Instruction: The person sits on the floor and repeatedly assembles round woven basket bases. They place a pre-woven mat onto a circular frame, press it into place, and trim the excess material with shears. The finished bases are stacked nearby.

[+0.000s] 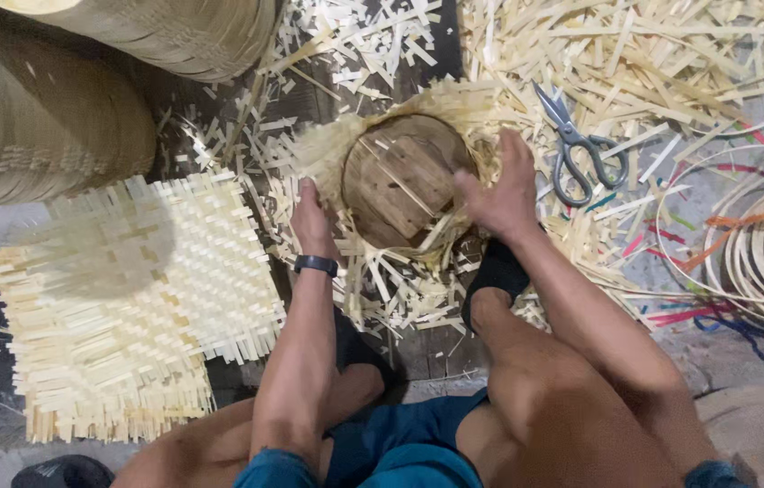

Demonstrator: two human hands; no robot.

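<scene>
Half-woven bamboo basket (400,181) between both hands' fingers (468,185) (strips splayed outward).

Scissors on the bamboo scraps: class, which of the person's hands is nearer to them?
Right. The right hand grips the round basket's rim beside the scissors; the left hand holds the opposite side.

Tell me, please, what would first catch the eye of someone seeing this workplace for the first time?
Most striking is the half-woven basket in the middle, its loose strips fanning out, with the left hand pressing its left edge and the right hand on its right rim. To the left lies a stack of flat woven mats. Scissors rest on the heap of cut strips at upper right, with hoops at the right edge.
</scene>
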